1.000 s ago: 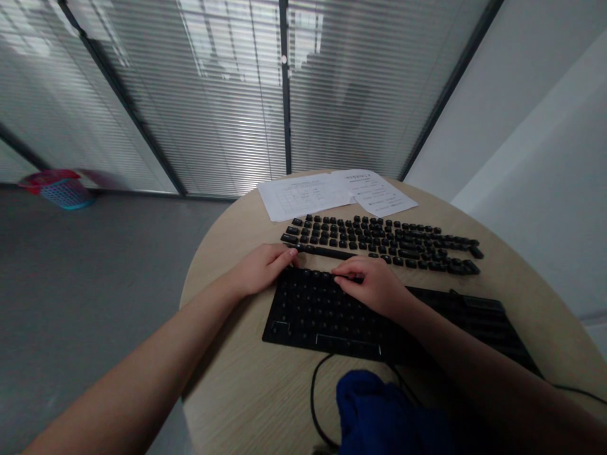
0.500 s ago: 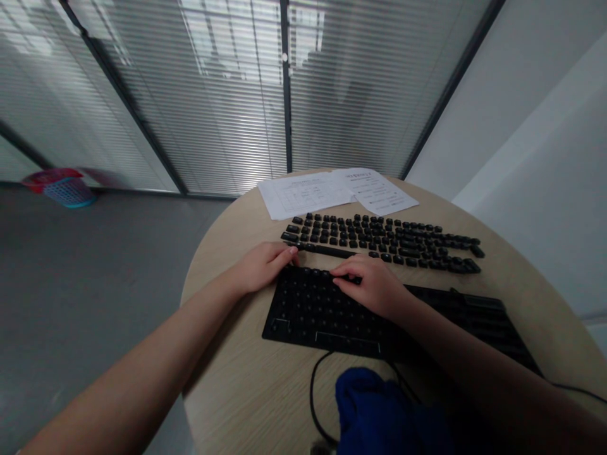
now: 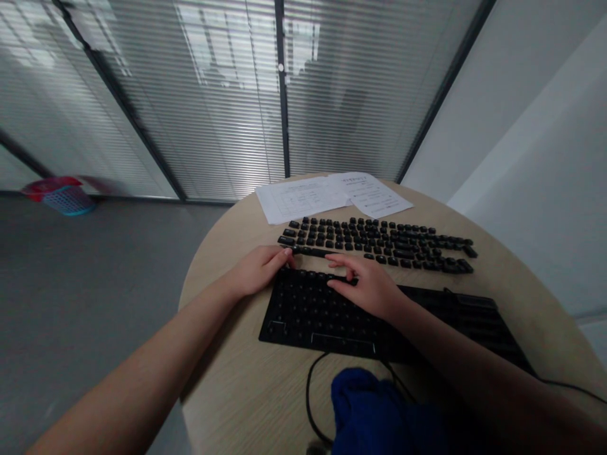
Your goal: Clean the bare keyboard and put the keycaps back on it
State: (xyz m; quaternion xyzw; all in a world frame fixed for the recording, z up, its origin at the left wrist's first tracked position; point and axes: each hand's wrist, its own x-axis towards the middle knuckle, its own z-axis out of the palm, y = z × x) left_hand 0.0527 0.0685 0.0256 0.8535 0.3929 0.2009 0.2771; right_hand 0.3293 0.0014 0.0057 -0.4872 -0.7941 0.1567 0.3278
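A black keyboard with most of its keycaps off lies on the round wooden table. A short line of keycaps sits along its far edge. My left hand rests at the keyboard's far left corner, thumb and fingers drawn together; whatever is in them is hidden. Over the far edge, my right hand has its thumb and index finger apart, with nothing visible between them. Beyond both hands lie rows of loose black keycaps, with the long space bar in the nearest row.
Two printed sheets of paper lie at the table's far side. A black cable loops in front of the keyboard beside blue cloth. A red and blue basket stands on the floor at left, by the blinds.
My right hand's thumb and index finger have spread apart, the index reaching out toward the space bar. My left hand stays at the keyboard's corner. The view has shifted slightly.
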